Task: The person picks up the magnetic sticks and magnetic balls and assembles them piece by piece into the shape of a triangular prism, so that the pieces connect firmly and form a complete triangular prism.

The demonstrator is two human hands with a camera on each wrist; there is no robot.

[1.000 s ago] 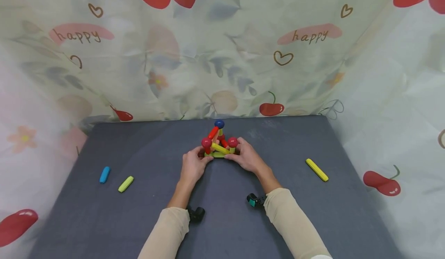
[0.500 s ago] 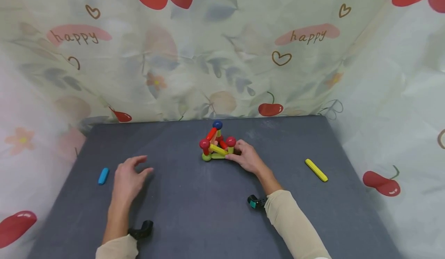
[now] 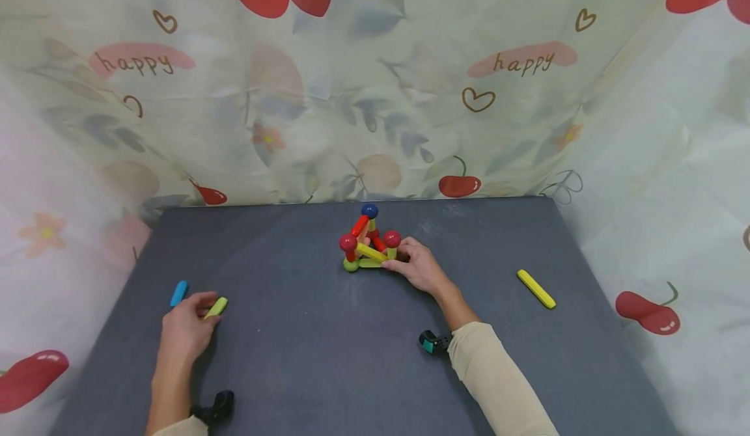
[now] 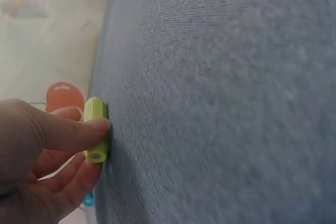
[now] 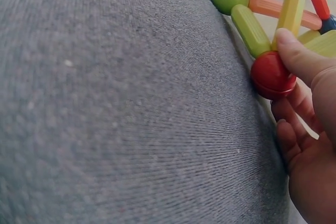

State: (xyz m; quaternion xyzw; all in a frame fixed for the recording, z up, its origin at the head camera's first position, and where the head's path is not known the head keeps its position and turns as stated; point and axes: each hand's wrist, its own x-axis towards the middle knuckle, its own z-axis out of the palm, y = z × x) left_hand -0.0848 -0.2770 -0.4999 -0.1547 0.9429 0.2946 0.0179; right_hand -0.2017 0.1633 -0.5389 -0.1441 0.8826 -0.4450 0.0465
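Observation:
At the table's left, my left hand (image 3: 186, 329) pinches a short light-green stick (image 3: 218, 306); in the left wrist view the thumb lies across that stick (image 4: 96, 109). Near the back edge stands a structure of coloured sticks and balls, with a blue ball (image 3: 370, 211) on top, two upper red balls and a green ball (image 3: 351, 265) at its lower left corner. My right hand (image 3: 423, 268) grips its lower right corner. The right wrist view shows thumb and fingers around the red ball (image 5: 273, 75) there, the thumb also touching a yellow stick (image 5: 292, 4).
A blue stick (image 3: 179, 293) lies just beyond my left hand. On the right side of the dark table (image 3: 351, 358) is a longer yellow stick (image 3: 536, 289). A patterned curtain (image 3: 351, 65) hangs behind the table's back edge and along both sides.
My left hand has left the structure, moved to the left and taken hold of the light-green stick. My right hand has stayed at the structure's lower right corner.

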